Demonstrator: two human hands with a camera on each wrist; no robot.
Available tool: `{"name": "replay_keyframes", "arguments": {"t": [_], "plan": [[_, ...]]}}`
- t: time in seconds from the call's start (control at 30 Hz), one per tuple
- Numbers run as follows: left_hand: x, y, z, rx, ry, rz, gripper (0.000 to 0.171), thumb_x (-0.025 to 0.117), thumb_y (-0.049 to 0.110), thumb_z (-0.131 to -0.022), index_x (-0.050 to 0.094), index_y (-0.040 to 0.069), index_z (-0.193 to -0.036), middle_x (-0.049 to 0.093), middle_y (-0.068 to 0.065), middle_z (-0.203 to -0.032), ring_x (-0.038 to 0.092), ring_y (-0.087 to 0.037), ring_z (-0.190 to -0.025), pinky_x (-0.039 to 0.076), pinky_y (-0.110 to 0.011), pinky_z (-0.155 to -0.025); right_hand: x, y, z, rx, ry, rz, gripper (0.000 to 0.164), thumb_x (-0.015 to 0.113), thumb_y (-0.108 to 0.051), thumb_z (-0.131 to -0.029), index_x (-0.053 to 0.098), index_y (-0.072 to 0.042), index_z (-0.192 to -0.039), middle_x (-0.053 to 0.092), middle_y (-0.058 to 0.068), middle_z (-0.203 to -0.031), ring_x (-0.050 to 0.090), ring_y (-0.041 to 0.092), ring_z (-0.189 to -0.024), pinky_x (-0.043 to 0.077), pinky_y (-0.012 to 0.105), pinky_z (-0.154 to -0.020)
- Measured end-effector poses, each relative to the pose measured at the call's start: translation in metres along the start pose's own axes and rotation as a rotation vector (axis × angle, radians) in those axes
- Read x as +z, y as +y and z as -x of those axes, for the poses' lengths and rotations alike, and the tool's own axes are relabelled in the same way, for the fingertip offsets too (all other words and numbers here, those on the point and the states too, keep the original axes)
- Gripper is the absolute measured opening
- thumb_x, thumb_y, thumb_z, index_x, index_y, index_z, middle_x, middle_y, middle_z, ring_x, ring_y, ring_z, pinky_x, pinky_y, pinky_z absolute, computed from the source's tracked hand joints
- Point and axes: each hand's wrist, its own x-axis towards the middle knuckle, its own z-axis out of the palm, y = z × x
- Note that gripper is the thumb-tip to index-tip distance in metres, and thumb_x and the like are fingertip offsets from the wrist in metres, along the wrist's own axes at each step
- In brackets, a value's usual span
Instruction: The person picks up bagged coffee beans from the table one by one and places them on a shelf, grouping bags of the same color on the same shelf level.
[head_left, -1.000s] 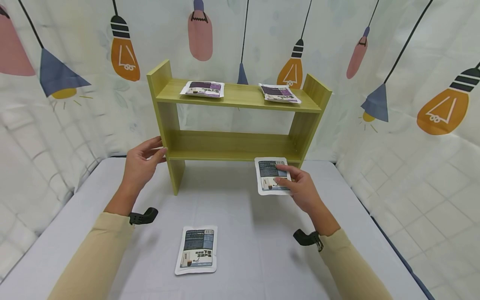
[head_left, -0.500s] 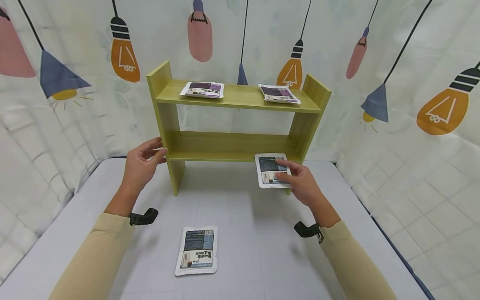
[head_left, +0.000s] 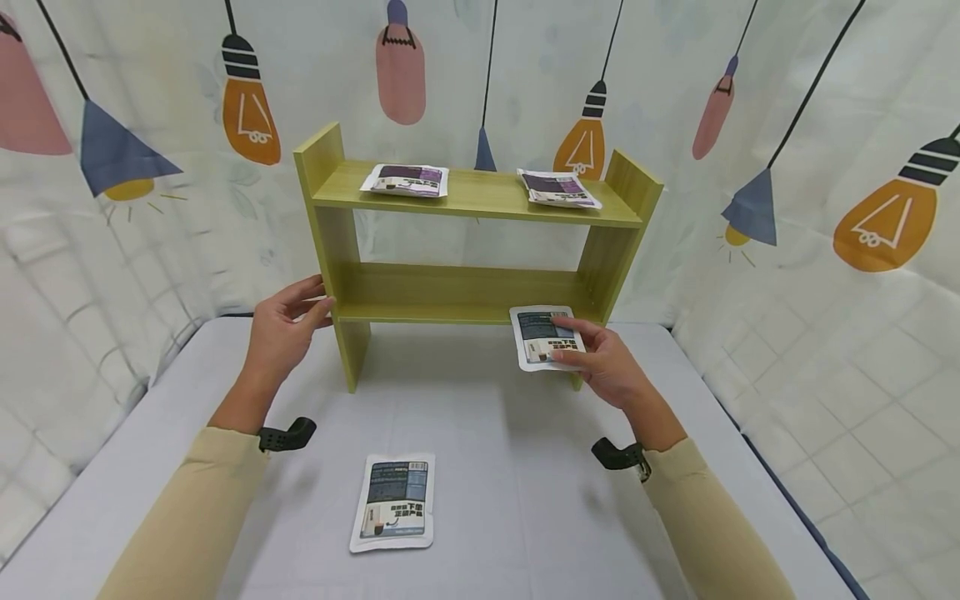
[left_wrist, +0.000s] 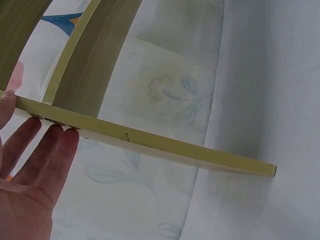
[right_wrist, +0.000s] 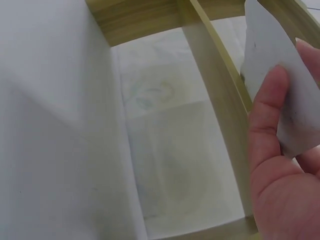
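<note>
A two-tier yellow-green wooden shelf [head_left: 465, 304] stands on the white-covered table. My left hand [head_left: 283, 325] grips the edge of its left side panel [left_wrist: 150, 140], thumb on one face and fingertips on the other. Between thumb and fingers my right hand [head_left: 615, 371] pinches a white pouch [head_left: 536, 337] with a dark blue and white label. That pouch overlaps the front edge of the lower board at its right end, and its plain back [right_wrist: 272, 55] faces the right wrist camera. A similar pouch [head_left: 393, 504] lies flat on the table, nearer me.
Two purple-labelled pouches lie on the top board, one pouch [head_left: 407, 180] at left and another pouch [head_left: 558, 189] at right. A fabric backdrop [head_left: 450, 83] printed with lamps hangs behind and beside the table [head_left: 465, 425].
My right hand has moved slightly up and forward with the pouch, toward the lower board. The left hand stays on the side panel.
</note>
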Motion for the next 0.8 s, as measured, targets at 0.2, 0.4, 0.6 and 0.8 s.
{"name": "replay_keyframes", "arguments": {"t": [0.2,0.4,0.6,0.8], "plan": [[-0.0003,0.0005,-0.0002,-0.007,0.0,-0.004,0.052,0.066,0.032,-0.1,0.054,0.023,-0.15,0.058,-0.009,-0.149,0.062,0.005,-0.11,0.057,-0.01,-0.081,-0.0047,-0.002,0.0008,0.009,-0.074,-0.022,0.074,0.064,0.014,-0.09,0.039,-0.006,-0.157,0.025,0.007,-0.158,0.048,0.025,-0.125,0.058,0.02,-0.094],[-0.0003,0.0026,0.0004,-0.011,0.001,-0.011,0.053,0.066,0.033,-0.1,0.054,0.022,-0.151,0.058,-0.009,-0.149,0.062,0.003,-0.111,0.057,-0.009,-0.081,-0.0082,-0.0032,-0.0001,0.012,-0.112,-0.014,0.08,0.067,0.015,-0.088,0.037,-0.01,-0.159,0.027,0.008,-0.156,0.047,0.024,-0.126,0.056,0.019,-0.096],[-0.0005,0.0041,0.0013,-0.02,-0.003,-0.016,0.053,0.066,0.034,-0.1,0.053,0.024,-0.151,0.058,-0.007,-0.15,0.062,0.0,-0.113,0.057,-0.01,-0.081,-0.0093,-0.0032,-0.0013,0.001,-0.136,-0.002,0.084,0.067,0.017,-0.087,0.034,-0.01,-0.16,0.033,0.009,-0.153,0.05,0.023,-0.125,0.056,0.019,-0.096],[-0.0003,0.0044,0.0012,-0.02,-0.004,-0.017,0.053,0.066,0.034,-0.1,0.053,0.024,-0.151,0.058,-0.007,-0.15,0.063,0.0,-0.113,0.057,-0.01,-0.081,-0.0102,-0.0032,-0.0029,-0.006,-0.117,0.015,0.082,0.067,0.014,-0.088,0.036,-0.009,-0.159,0.026,0.009,-0.16,0.047,0.024,-0.127,0.055,0.018,-0.098]]}}
